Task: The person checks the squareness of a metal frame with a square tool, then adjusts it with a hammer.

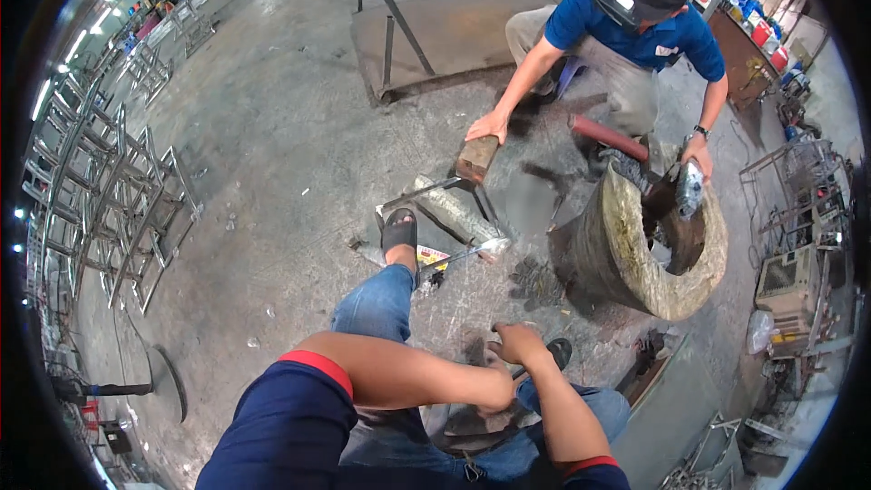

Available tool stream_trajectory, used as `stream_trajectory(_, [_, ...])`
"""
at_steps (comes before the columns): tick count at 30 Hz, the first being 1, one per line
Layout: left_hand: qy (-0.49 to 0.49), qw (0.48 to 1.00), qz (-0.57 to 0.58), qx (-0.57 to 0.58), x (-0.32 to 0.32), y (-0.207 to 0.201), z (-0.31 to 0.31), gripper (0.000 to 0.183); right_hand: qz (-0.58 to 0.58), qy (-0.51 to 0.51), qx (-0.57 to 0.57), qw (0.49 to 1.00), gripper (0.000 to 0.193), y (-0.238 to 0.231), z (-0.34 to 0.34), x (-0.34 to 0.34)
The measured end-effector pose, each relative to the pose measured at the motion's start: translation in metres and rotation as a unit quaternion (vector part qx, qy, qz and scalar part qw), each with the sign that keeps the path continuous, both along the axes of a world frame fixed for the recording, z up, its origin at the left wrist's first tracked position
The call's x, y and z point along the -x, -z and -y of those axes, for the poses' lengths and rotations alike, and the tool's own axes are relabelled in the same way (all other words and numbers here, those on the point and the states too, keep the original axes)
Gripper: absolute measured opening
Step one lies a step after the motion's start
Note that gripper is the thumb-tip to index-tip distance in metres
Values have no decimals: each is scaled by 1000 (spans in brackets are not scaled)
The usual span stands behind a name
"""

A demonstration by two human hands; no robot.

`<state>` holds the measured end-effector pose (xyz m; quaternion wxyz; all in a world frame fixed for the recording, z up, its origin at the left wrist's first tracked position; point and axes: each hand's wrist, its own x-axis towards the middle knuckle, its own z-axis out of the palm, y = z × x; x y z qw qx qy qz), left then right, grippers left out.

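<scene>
My left arm crosses in front of me, and my left hand (pixel 495 370) is near my right wrist; its fingers are mostly hidden. Close beside it, my right hand (pixel 522 345) is closed with curled fingers; whatever it holds, if anything, is hidden. My sandalled foot (pixel 399 234) rests by a thin metal frame (pixel 467 252) on the floor, with a pale rough log-like piece (pixel 454 212) inside it. Across from me, a seated co-worker presses a brown block (pixel 476 160) at the frame's far corner. The co-worker's other hand grips a silvery object (pixel 689 191) over a hollow stump-like vessel (pixel 626 245).
A reddish cylinder (pixel 610 137) lies near the co-worker's knees. Behind stands a flat metal platform (pixel 454 45) with upright bars. Shiny tubular frames (pixel 109 191) are stacked at the left. A boxy machine (pixel 787 286) and metal racks line the right side.
</scene>
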<state>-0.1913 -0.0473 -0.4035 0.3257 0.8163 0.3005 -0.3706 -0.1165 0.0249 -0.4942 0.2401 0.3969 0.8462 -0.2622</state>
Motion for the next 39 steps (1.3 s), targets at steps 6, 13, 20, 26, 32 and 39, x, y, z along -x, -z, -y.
stream_trajectory(6, [107, 987, 115, 20, -10, -8, -17, 42, -124, 5, 113, 986, 50, 23, -10, 19])
stream_trajectory(13, [117, 987, 103, 24, -13, 3, -10, 47, -122, 27, 71, 990, 50, 11, -5, 30])
stream_trajectory(20, [174, 978, 113, -10, -35, 48, 5, 37, -113, 25, 77, 990, 50, 30, 6, 11])
stream_trajectory(26, [161, 981, 102, 30, -25, -11, -16, 42, -99, 33, 84, 991, 53, 36, 2, -8])
stream_trajectory(32, [137, 987, 71, 53, -20, -20, -21, 47, -99, 34, 67, 992, 57, 32, 3, -7])
stream_trajectory(39, [142, 984, 101, 35, -18, -16, -20, 52, -94, 35, 63, 993, 56, 35, 3, -7])
